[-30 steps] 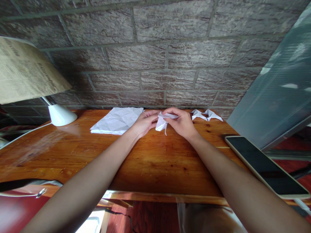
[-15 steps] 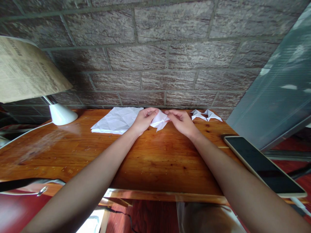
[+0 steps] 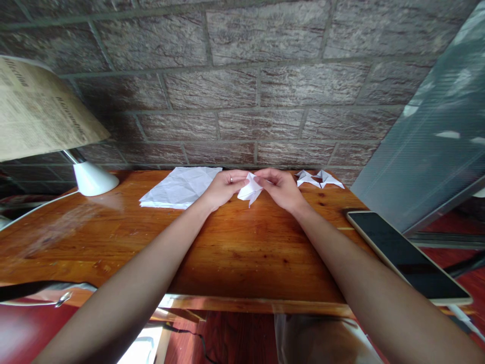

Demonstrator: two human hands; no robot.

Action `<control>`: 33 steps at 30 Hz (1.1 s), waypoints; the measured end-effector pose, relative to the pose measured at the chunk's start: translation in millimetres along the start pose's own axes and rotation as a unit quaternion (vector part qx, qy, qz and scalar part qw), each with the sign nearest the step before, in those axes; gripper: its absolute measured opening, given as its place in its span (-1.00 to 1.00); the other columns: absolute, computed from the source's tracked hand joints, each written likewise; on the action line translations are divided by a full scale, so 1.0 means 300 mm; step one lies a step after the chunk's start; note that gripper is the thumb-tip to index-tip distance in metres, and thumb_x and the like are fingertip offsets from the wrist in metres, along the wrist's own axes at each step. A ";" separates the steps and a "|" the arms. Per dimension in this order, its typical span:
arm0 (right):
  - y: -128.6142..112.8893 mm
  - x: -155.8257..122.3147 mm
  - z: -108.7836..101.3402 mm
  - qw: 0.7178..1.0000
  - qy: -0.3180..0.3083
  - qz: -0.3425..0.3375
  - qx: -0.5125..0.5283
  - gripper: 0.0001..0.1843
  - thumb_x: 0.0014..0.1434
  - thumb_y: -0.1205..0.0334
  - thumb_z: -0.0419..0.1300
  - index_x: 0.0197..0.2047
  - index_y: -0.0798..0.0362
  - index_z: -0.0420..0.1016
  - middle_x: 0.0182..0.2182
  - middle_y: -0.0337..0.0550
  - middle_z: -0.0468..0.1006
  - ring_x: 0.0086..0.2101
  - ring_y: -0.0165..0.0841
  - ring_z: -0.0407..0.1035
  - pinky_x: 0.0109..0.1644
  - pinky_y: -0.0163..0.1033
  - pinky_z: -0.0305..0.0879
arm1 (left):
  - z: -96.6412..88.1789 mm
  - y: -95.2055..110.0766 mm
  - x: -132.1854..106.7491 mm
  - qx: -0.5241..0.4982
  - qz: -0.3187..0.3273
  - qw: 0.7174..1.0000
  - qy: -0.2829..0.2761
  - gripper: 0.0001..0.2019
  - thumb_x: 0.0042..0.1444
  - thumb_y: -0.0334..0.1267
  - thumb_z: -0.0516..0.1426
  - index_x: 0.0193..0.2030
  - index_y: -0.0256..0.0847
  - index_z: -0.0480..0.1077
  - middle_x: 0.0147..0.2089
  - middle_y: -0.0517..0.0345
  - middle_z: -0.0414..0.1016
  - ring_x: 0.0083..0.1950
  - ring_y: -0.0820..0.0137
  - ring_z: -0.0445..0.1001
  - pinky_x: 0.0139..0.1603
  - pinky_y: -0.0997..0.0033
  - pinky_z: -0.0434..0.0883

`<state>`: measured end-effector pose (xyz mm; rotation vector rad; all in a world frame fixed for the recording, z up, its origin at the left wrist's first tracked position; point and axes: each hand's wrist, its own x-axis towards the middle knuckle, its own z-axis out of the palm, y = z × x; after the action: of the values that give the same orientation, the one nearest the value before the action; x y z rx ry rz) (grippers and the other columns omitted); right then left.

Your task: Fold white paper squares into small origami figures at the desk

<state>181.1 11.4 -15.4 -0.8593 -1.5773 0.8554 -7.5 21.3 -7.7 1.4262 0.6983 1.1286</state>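
Between my two hands is a small piece of folded white paper (image 3: 250, 189), with a pointed tip hanging down toward me. My left hand (image 3: 224, 188) pinches its left side; a ring shows on one finger. On the opposite side my right hand (image 3: 280, 186) grips the paper, thumb in front and fingers behind. Just left of my left hand lies a stack of creased white paper sheets (image 3: 182, 187). To the right of my right hand, two folded white paper shapes (image 3: 319, 179) with points rest against the back of the wooden table (image 3: 250, 253).
A lamp with a printed shade (image 3: 45, 111) and white base (image 3: 94, 178) stands at the left. A large phone (image 3: 407, 253) with a cable lies at the right edge. The brick wall (image 3: 235, 91) rises directly behind the table.
My right-hand fingers have shifted over the paper's upper right edge, and the left thumb has slid lower. The folded paper is turned slightly. The view has moved a little.
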 end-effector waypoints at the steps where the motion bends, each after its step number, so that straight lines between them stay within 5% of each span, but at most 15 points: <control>1: 0.000 0.000 0.000 1.000 0.004 0.003 -0.004 -0.63 0.05 -0.06 0.39 -0.22 0.07 0.62 -0.22 -0.06 0.69 -0.22 -0.26 0.56 0.00 -0.11 0.46 | -0.001 0.002 -0.002 0.010 0.000 1.000 -0.008 -0.54 -0.22 -0.11 0.47 -0.16 -0.28 0.62 -0.24 0.02 0.68 -0.24 0.30 0.58 -0.12 0.33 0.45; 11: -0.006 -0.005 0.000 0.997 -0.005 0.073 0.019 -0.52 -0.04 -0.12 0.42 -0.22 0.11 0.65 -0.39 -0.14 0.65 -0.58 -0.46 0.36 -0.52 -0.31 0.34 | -0.011 -0.020 0.007 0.053 0.034 0.996 0.063 -0.49 -0.14 0.01 0.41 -0.11 -0.31 0.60 -0.22 -0.02 0.69 -0.24 0.27 0.58 -0.09 0.29 0.45; 19: -0.021 -0.007 -0.006 0.996 0.043 0.077 0.024 -0.50 -0.09 -0.17 0.44 -0.25 0.09 0.65 -0.45 -0.19 0.62 -0.57 -0.47 0.33 -0.50 -0.33 0.32 | 0.006 -0.005 -0.011 0.078 -0.033 0.996 0.014 -0.52 -0.13 0.04 0.39 -0.16 -0.29 0.62 -0.32 0.08 0.65 -0.29 0.33 0.53 -0.22 0.38 0.41; 27: -0.046 -0.021 0.002 0.992 -0.030 0.118 0.036 -0.50 -0.16 -0.18 0.48 -0.38 0.10 0.62 -0.48 -0.19 0.57 -0.50 -0.44 0.33 -0.50 -0.34 0.24 | 0.009 -0.010 -0.009 0.088 -0.034 0.995 0.029 -0.71 -0.19 -0.11 0.37 -0.35 -0.27 0.59 -0.41 0.15 0.59 -0.37 0.39 0.47 -0.29 0.42 0.38; 33: -0.045 -0.016 0.000 0.992 -0.032 0.114 0.030 -0.48 -0.15 -0.18 0.46 -0.31 0.10 0.63 -0.46 -0.20 0.57 -0.49 -0.44 0.31 -0.48 -0.33 0.22 | 0.017 -0.008 -0.012 0.078 -0.041 0.996 0.017 -0.60 -0.15 0.07 0.35 -0.37 -0.26 0.58 -0.37 0.14 0.58 -0.31 0.37 0.48 -0.26 0.42 0.41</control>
<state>180.6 0.6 -5.9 -0.9895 -1.5193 1.0983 -3.8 16.6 -10.4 1.4978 0.8771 1.0560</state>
